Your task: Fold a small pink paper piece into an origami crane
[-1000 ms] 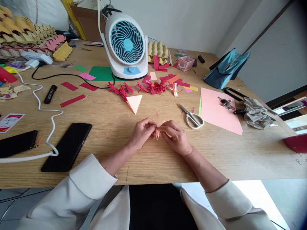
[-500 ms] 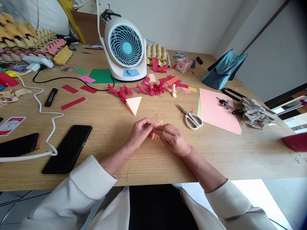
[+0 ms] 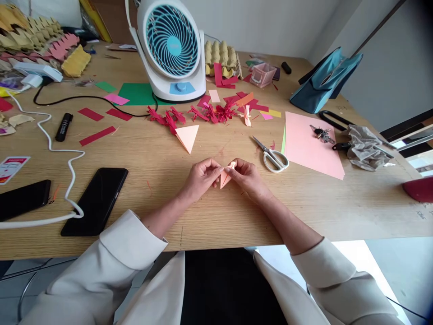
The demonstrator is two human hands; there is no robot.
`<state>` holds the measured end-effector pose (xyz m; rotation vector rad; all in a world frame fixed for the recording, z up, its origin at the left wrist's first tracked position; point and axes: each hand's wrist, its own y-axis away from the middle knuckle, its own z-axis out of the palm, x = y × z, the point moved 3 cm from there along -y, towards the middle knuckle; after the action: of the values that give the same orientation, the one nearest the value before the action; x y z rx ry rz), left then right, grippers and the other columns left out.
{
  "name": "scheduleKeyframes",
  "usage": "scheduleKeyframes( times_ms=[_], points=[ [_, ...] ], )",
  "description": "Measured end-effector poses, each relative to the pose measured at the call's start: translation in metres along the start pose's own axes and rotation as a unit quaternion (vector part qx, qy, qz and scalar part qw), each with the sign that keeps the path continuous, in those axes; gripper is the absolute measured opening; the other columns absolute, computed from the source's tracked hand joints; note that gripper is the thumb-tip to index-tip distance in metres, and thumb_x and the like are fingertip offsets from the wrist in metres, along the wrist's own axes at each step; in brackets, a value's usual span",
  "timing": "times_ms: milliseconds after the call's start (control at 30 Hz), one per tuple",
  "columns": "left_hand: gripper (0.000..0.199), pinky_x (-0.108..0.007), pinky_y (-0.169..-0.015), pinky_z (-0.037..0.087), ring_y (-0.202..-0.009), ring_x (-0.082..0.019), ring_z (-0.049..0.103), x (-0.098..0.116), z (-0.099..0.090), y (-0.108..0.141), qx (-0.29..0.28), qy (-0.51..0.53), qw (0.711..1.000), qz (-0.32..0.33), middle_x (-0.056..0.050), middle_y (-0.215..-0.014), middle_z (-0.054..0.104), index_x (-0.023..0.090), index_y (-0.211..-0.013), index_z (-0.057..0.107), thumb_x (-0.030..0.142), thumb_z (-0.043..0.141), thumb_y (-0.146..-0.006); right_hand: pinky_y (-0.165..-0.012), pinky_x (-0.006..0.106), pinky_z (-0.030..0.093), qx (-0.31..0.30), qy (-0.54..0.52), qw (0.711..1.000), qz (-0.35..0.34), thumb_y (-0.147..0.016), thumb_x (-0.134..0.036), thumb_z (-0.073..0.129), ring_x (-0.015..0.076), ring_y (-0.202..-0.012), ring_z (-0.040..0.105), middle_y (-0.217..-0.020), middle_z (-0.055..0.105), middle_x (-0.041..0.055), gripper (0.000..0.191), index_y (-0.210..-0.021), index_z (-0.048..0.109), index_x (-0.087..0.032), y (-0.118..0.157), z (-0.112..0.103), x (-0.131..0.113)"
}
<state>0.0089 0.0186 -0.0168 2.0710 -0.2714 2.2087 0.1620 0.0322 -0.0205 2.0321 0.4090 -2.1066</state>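
Left hand (image 3: pixel 205 175) and right hand (image 3: pixel 246 177) both pinch small peach folded-paper piece (image 3: pixel 224 179), left of white-handled metal scissors (image 3: pixel 265 150); looks part-shaped, some folding perhaps left. Peach paper triangle (image 3: pixel 188 136) farther left of scissors. Beyond scissors, leftward: crumpled crimson paper pieces (image 3: pixel 212 113), seemingly finished; then white-and-blue fan (image 3: pixel 174 45). None blocks hands.

The site is an indoor craft workspace; whether in a home or an office cannot be determined. The wooden table (image 3: pixel 216 221) carries scissors (image 3: pixel 266 149), red paper strips (image 3: pixel 97 136), a marker (image 3: pixel 64 127), stacked egg cartons (image 3: pixel 40 31) and pink paper sheets (image 3: pixel 313 155).
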Motion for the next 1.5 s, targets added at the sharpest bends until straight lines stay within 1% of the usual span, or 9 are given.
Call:
scheduleKeyframes(
  times_ms=[233, 400, 500, 700, 800, 900, 1100, 1200, 1500],
  points=[
    [0.027, -0.019, -0.043, 0.040, -0.049, -0.008, 0.051, -0.008, 0.001, -0.001, -0.031, -0.036, 0.999, -0.026, 0.002, -0.059, 0.057, 0.017, -0.078, 0.058, 0.041, 0.067, -0.084, -0.058, 0.023, 0.040, 0.049, -0.015, 0.999, -0.009, -0.071, -0.049, 0.079, 0.0087, -0.059, 0.048, -0.065, 0.053, -0.0044, 0.039, -0.072, 0.054, -0.019, -0.001, -0.003, -0.001],
    [0.025, -0.020, -0.044, 0.035, -0.048, -0.007, 0.046, -0.004, 0.001, 0.001, -0.024, -0.082, 0.996, -0.012, 0.003, -0.060, 0.055, 0.018, -0.076, 0.057, 0.039, 0.065, -0.085, -0.061, 0.025, 0.045, 0.003, -0.005, 1.000, 0.001, -0.075, -0.053, 0.074, 0.0107, -0.061, 0.053, -0.067, 0.056, -0.0027, 0.039, -0.075, 0.056, -0.019, 0.001, 0.001, -0.006],
    [0.022, -0.020, -0.048, 0.035, -0.052, -0.008, 0.047, 0.000, 0.003, 0.002, -0.019, -0.110, 0.994, 0.007, 0.002, -0.062, 0.055, 0.017, -0.076, 0.058, 0.037, 0.065, -0.084, -0.061, 0.027, 0.048, -0.015, -0.022, 1.000, 0.008, -0.074, -0.055, 0.075, 0.0119, -0.060, 0.055, -0.065, 0.057, -0.0024, 0.040, -0.076, 0.057, -0.019, 0.002, 0.002, -0.006],
    [0.018, -0.020, -0.049, 0.038, -0.051, -0.008, 0.050, 0.003, 0.009, 0.004, -0.035, -0.093, 0.995, -0.002, 0.003, -0.058, 0.055, 0.017, -0.076, 0.056, 0.032, 0.061, -0.085, -0.061, 0.027, 0.051, 0.005, -0.074, 0.997, 0.006, -0.074, -0.056, 0.074, 0.0123, -0.058, 0.058, -0.064, 0.059, -0.0025, 0.040, -0.077, 0.056, -0.020, 0.001, 0.001, -0.004],
    [0.018, -0.021, -0.050, 0.039, -0.051, -0.008, 0.051, 0.003, 0.009, 0.005, -0.024, -0.108, 0.994, 0.001, 0.003, -0.059, 0.056, 0.017, -0.075, 0.055, 0.031, 0.060, -0.085, -0.062, 0.027, 0.051, 0.002, -0.076, 0.997, 0.020, -0.071, -0.055, 0.077, 0.0125, -0.058, 0.060, -0.065, 0.061, -0.0026, 0.040, -0.077, 0.057, -0.020, 0.001, 0.002, -0.005],
    [0.019, -0.021, -0.050, 0.038, -0.052, -0.008, 0.051, 0.002, 0.008, 0.005, -0.009, -0.123, 0.992, 0.012, 0.003, -0.059, 0.056, 0.017, -0.073, 0.054, 0.031, 0.063, -0.084, -0.063, 0.028, 0.052, 0.000, -0.074, 0.997, 0.025, -0.071, -0.054, 0.077, 0.0133, -0.060, 0.061, -0.065, 0.062, -0.0021, 0.039, -0.076, 0.058, -0.020, 0.001, 0.002, -0.005],
    [0.022, -0.020, -0.049, 0.038, -0.050, -0.008, 0.050, 0.003, 0.010, 0.005, -0.032, -0.100, 0.994, -0.005, 0.003, -0.056, 0.056, 0.018, -0.075, 0.058, 0.037, 0.062, -0.085, -0.065, 0.029, 0.053, -0.001, -0.097, 0.995, 0.008, -0.077, -0.050, 0.074, 0.0135, -0.061, 0.063, -0.068, 0.064, -0.0024, 0.033, -0.079, 0.058, -0.021, 0.001, -0.001, 0.000],
    [0.021, -0.020, -0.048, 0.038, -0.048, -0.008, 0.050, 0.004, 0.010, 0.006, -0.024, -0.101, 0.995, -0.004, 0.004, -0.055, 0.056, 0.018, -0.076, 0.058, 0.037, 0.063, -0.085, -0.064, 0.028, 0.053, -0.008, -0.106, 0.994, 0.011, -0.077, -0.048, 0.074, 0.0129, -0.061, 0.062, -0.068, 0.064, -0.0025, 0.031, -0.080, 0.059, -0.020, 0.000, 0.000, -0.001],
    [0.020, -0.020, -0.051, 0.037, -0.050, -0.008, 0.049, 0.002, 0.009, 0.008, -0.001, -0.168, 0.985, 0.031, 0.004, -0.054, 0.054, 0.018, -0.077, 0.060, 0.035, 0.062, -0.086, -0.064, 0.027, 0.052, 0.018, -0.101, 0.995, -0.003, -0.076, -0.044, 0.076, 0.0120, -0.060, 0.060, -0.068, 0.063, -0.0021, 0.030, -0.076, 0.060, -0.019, 0.000, -0.001, -0.002]
  ],
)
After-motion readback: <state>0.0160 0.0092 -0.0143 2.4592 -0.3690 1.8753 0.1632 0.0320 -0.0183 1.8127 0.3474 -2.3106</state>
